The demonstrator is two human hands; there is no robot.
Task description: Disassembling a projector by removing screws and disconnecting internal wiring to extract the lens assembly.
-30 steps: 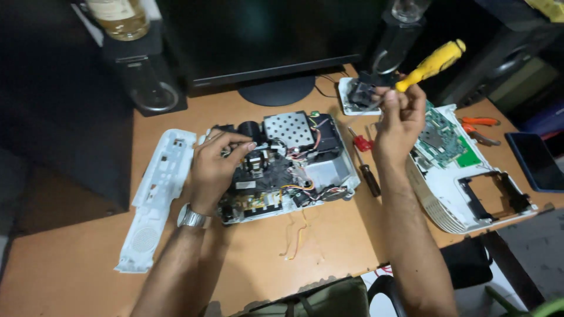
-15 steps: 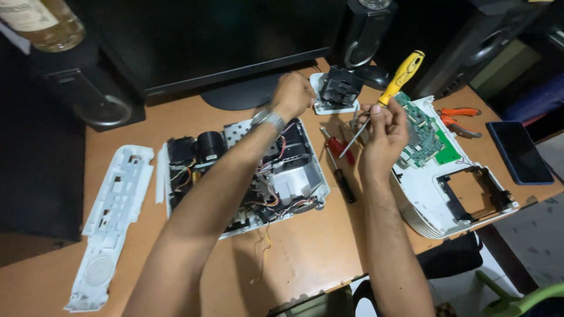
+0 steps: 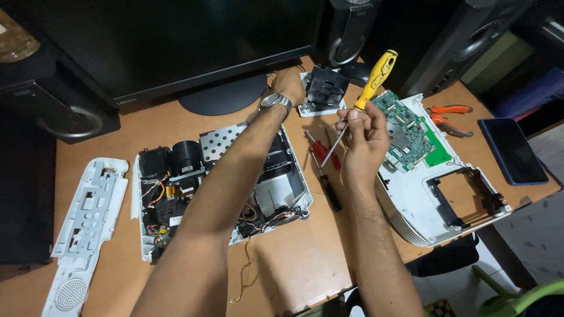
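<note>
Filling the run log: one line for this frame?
left hand: at black module | right hand: holds yellow screwdriver | opened device: on desk | circuit board: right

A home desk turned repair bench: a brown wooden table [image 3: 294,258] carries a black flat monitor [image 3: 176,47] on its round stand, black speakers [image 3: 64,111] at upper left, orange-handled pliers [image 3: 449,117] and a dark smartphone [image 3: 512,149] at right.

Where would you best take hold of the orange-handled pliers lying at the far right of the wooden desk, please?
Probably grip the orange-handled pliers around both handles, coming from the right: the handles spread that way with bare wooden desk beside them, while the metal jaws point left toward the green circuit board, crowding that side.
</note>
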